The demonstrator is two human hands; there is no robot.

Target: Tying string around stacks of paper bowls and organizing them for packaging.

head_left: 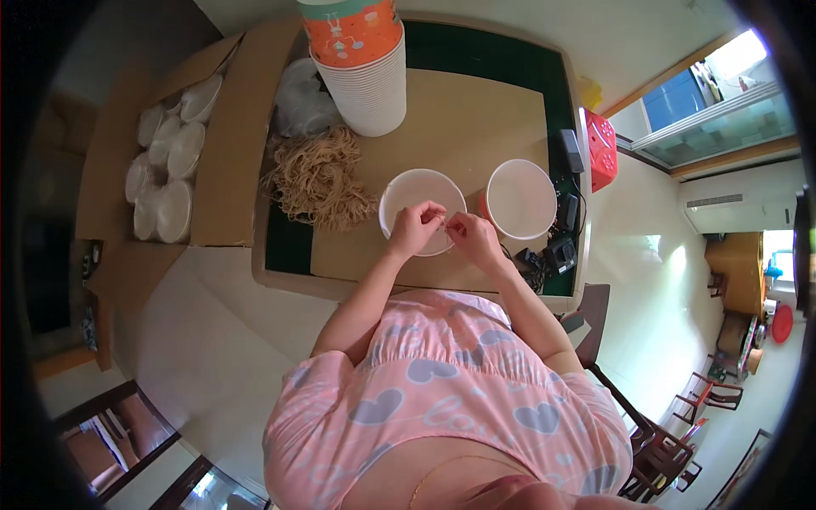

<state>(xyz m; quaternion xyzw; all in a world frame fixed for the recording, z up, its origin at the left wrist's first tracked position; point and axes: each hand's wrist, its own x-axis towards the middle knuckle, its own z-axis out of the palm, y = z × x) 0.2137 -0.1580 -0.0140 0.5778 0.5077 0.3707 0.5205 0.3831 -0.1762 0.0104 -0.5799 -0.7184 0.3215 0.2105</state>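
Note:
My left hand [415, 229] and my right hand [476, 239] come together over a white paper tub [422, 177]. Thumbs and fingertips are pinched closed, and between them is something too small to make out. The tub stands open side up on a flat cardboard sheet [476, 110], partly covered by the hands. Just right of it stands a second paper tub [521, 200], also open side up, with a bit of orange on its outer side. A tangled heap of beige strings [319, 180] lies to the left of my left hand.
A tall stack of paper tubs [365, 89] rises at the table's far side, beside a clear plastic bag [303, 98]. Left, a cardboard box [223, 161] holds several stacks of white tubs. Small black devices [559, 253] with cables lie right. A red plastic basket [602, 149] stands beyond.

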